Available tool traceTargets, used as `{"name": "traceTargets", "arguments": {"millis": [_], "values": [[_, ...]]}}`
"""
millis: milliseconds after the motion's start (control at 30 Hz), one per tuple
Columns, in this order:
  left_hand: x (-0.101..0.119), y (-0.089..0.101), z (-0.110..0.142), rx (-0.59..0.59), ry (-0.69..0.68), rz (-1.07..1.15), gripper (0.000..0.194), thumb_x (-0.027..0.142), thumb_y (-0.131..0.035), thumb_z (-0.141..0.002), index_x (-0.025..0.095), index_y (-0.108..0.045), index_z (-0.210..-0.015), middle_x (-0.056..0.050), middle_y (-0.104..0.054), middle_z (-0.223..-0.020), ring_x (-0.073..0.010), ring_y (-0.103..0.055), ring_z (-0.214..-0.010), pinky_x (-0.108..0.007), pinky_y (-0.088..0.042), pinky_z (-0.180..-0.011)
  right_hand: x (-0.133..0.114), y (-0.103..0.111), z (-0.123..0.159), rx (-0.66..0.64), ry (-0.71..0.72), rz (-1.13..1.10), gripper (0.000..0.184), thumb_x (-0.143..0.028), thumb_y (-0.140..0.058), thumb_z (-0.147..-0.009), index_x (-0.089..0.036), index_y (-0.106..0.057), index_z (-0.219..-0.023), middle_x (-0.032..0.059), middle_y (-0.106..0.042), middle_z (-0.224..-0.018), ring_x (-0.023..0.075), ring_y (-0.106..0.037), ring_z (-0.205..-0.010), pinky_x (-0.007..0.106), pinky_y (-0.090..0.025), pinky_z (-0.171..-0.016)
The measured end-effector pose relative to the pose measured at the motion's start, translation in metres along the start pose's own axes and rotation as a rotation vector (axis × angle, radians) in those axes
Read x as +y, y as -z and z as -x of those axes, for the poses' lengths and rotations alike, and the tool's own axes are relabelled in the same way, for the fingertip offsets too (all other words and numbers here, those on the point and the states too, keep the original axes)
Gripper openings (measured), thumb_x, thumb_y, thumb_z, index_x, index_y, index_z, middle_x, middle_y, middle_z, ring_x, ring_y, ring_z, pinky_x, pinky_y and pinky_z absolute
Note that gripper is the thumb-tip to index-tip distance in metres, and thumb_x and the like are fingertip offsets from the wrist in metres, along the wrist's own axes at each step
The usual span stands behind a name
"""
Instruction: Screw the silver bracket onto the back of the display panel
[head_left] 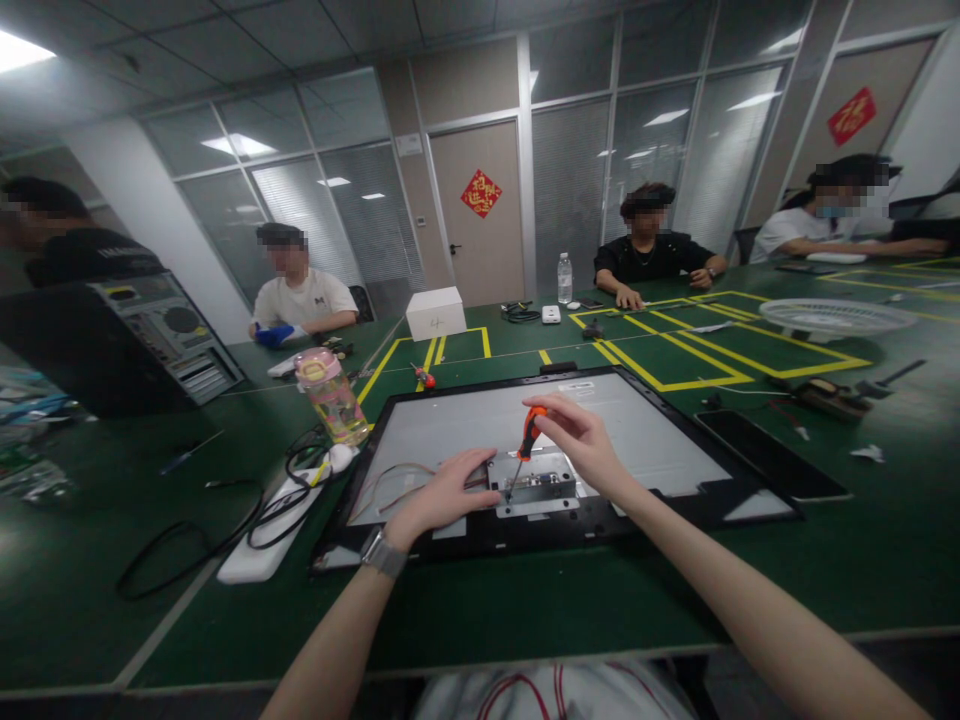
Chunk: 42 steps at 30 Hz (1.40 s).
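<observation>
An opened flat monitor panel (660, 440) lies face down before me, its grey back framed in black. A metal bracket with a circuit board (551, 485) sits near its front middle. My right hand (577, 435) grips an orange and black screwdriver (531, 432), which leans slightly, its tip down at the bracket's left part. My left hand (450, 490) rests on the panel beside the bracket, fingers stretched out, the fingertips at the bracket's left edge. Thin wires (405, 468) run left from the bracket, partly hidden by that hand.
To the left are a white power strip (266, 530) with black cables, a water bottle (330, 395) and a computer case (127, 340). A red screwdriver (424, 377) and white box (435, 313) lie beyond the panel. A dark flat panel (765, 455) is at right. Several people sit across.
</observation>
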<state>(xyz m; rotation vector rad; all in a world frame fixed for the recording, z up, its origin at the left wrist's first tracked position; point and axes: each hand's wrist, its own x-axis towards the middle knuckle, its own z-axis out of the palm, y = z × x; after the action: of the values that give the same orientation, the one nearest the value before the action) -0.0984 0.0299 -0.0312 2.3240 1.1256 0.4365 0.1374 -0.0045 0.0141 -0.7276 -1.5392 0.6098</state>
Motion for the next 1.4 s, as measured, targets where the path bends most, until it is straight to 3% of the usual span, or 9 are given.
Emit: {"name": "traceTargets", "arguments": {"millis": [167, 400, 667, 833, 967, 1067, 1400], "values": [[0.0003, 0.0004, 0.0005, -0.004, 0.005, -0.006, 0.071, 0.056, -0.061, -0.079, 0.024, -0.041, -0.139, -0.007, -0.04, -0.146, -0.0276, -0.035, -0.134, -0.041, -0.025, -0.113, 0.0027, 0.0002, 0.0013, -0.039, -0.067, -0.111, 0.029, -0.036, -0.052, -0.09, -0.027, -0.065, -0.115, 0.0056, -0.07, -0.107, 0.0221, -0.064, -0.1, 0.043, -0.047, -0.093], [0.0008, 0.0006, 0.0011, -0.004, -0.015, -0.008, 0.07, 0.056, -0.06, -0.08, 0.025, -0.04, -0.139, -0.006, -0.04, -0.146, -0.0269, -0.035, -0.134, -0.04, -0.025, -0.113, 0.0044, 0.0007, -0.0014, 0.023, -0.006, -0.01, 0.021, -0.037, -0.064, -0.081, -0.027, -0.071, -0.098, 0.0034, -0.064, -0.088, 0.019, -0.061, -0.084, 0.035, -0.051, -0.078], [-0.0024, -0.0009, 0.0004, 0.0, -0.004, -0.015, 0.072, 0.058, -0.06, -0.079, 0.024, -0.04, -0.14, -0.007, -0.04, -0.146, -0.027, -0.035, -0.134, -0.04, -0.025, -0.113, 0.0056, 0.0011, -0.0002, -0.038, -0.078, -0.072, 0.028, -0.036, -0.051, -0.09, -0.028, -0.066, -0.113, 0.005, -0.07, -0.1, 0.0214, -0.064, -0.096, 0.041, -0.048, -0.089], [0.0003, 0.0003, 0.0016, -0.005, -0.003, -0.007, 0.071, 0.057, -0.06, -0.079, 0.025, -0.04, -0.14, -0.006, -0.04, -0.146, -0.0274, -0.035, -0.134, -0.041, -0.026, -0.113, 0.0052, 0.0013, -0.0007, -0.006, -0.062, -0.062, 0.019, -0.037, -0.064, -0.082, -0.026, -0.071, -0.095, 0.0035, -0.066, -0.09, 0.0181, -0.063, -0.079, 0.035, -0.052, -0.075], [0.0001, 0.0, 0.0013, 0.003, -0.014, -0.007, 0.071, 0.057, -0.06, -0.08, 0.025, -0.04, -0.14, -0.006, -0.041, -0.145, -0.0266, -0.037, -0.133, -0.039, -0.026, -0.113, 0.0037, 0.0019, -0.0002, -0.045, -0.081, -0.119, 0.025, -0.035, -0.055, -0.088, -0.026, -0.069, -0.107, 0.0052, -0.068, -0.101, 0.0207, -0.063, -0.096, 0.04, -0.048, -0.09], [-0.0021, -0.001, 0.0006, 0.001, -0.015, -0.011, 0.071, 0.056, -0.06, -0.08, 0.024, -0.04, -0.14, -0.006, -0.04, -0.146, -0.0267, -0.036, -0.134, -0.04, -0.026, -0.113, 0.0043, 0.0018, -0.0001, -0.089, -0.121, -0.213, 0.03, -0.035, -0.053, -0.09, -0.026, -0.064, -0.116, 0.0053, -0.071, -0.101, 0.0218, -0.065, -0.098, 0.043, -0.047, -0.093], [-0.0023, -0.0011, 0.0001, 0.006, -0.009, -0.012, 0.071, 0.056, -0.061, -0.079, 0.024, -0.041, -0.139, -0.006, -0.041, -0.145, -0.0273, -0.036, -0.134, -0.039, -0.026, -0.113, 0.0093, 0.0007, -0.0013, -0.003, -0.116, -0.194, 0.011, -0.033, -0.07, -0.076, -0.027, -0.073, -0.085, 0.0007, -0.063, -0.087, 0.0153, -0.06, -0.077, 0.029, -0.049, -0.071]]}}
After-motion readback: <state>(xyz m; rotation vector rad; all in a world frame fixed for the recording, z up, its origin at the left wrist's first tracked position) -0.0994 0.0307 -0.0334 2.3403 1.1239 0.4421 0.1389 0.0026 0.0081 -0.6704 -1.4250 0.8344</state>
